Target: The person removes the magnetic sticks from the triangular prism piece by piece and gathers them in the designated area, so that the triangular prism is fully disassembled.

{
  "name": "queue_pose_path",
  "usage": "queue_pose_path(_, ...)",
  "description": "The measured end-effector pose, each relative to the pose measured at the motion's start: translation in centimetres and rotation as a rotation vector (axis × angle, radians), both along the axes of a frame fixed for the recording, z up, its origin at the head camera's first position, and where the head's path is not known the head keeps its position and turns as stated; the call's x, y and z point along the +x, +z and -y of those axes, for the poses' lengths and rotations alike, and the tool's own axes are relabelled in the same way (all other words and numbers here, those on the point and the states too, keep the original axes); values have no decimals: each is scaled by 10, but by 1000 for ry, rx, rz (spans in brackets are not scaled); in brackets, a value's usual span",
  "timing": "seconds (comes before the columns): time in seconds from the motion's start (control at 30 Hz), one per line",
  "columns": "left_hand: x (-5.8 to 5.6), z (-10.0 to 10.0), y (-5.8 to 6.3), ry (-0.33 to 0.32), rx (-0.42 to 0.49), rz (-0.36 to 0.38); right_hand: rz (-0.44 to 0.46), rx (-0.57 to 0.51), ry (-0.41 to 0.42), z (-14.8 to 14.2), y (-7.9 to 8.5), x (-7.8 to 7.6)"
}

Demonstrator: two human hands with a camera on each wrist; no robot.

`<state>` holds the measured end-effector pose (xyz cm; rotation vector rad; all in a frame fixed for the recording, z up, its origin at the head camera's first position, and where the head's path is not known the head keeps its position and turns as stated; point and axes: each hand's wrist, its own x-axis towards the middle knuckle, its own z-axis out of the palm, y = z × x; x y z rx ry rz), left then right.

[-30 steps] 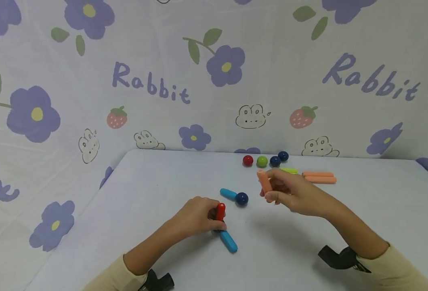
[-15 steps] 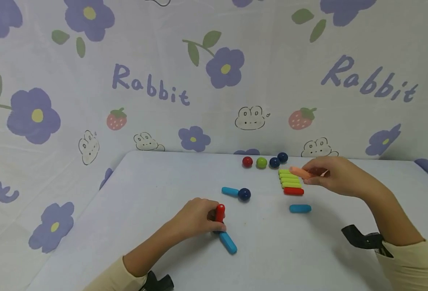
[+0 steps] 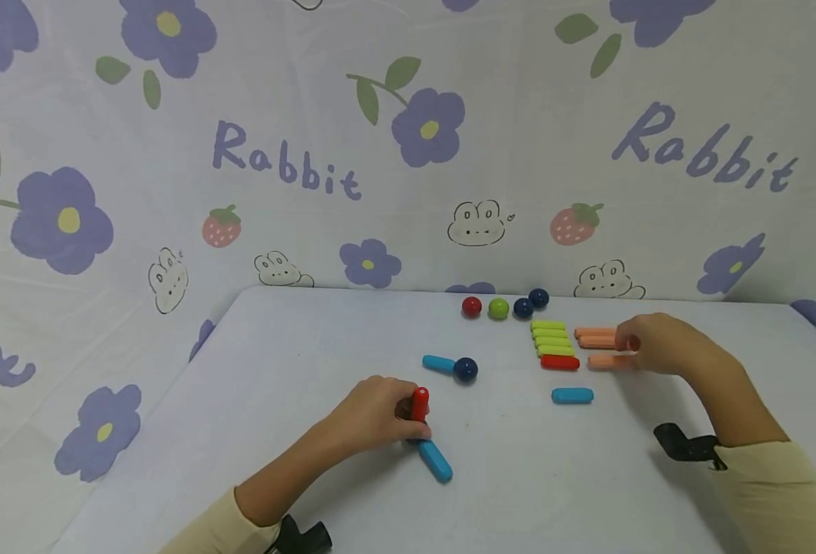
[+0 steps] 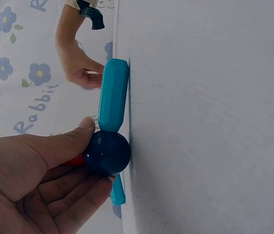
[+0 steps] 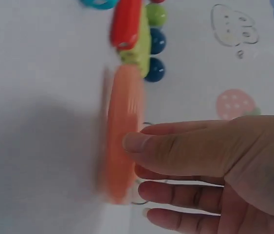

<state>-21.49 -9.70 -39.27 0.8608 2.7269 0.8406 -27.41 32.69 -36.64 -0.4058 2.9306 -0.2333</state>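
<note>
My left hand [image 3: 380, 412] holds a navy ball [image 4: 107, 153] between thumb and fingers at the table. A red stick [image 3: 419, 404] rises from the ball, and a blue stick [image 3: 436, 461] extends from it along the tabletop. Below the ball in the left wrist view shows another bit of blue stick [image 4: 118, 191]; whether it joins the ball I cannot tell. At the right, my right hand [image 3: 671, 346] pinches an orange stick [image 5: 123, 131] low over the table, the thumb across its side. Beyond it lie more orange sticks [image 3: 595, 333], partly hidden by the fingers.
A blue stick joined to a navy ball [image 3: 466, 369] lies mid-table. Red [image 3: 472, 307], green [image 3: 498, 308] and navy balls [image 3: 523, 308] line the back. Several lime sticks [image 3: 550, 338] and a red stick [image 3: 560, 362] lie side by side, with a loose blue stick [image 3: 572, 395] nearer.
My right hand has carried the orange stick rightward from mid-table and lowered it beside the other orange sticks. The left hand has stayed in place; the mid-table blue stick and ball have shifted slightly.
</note>
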Motion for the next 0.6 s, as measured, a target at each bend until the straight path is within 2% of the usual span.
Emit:
queue_pose_path(0.1,0,0,0,4,-2,1,10,2,-1,-6,-10,-6)
queue_pose_path(0.23,0,-1,0,4,-3,1,-46,-37,-3,-13,-17,-10)
queue_pose_path(0.4,0,0,0,-1,0,-7,-76,-111,-43,-13,-18,-11)
queue_pose_path(0.6,1,0,0,-1,-2,-6,-110,-91,-65,-11,-20,-12)
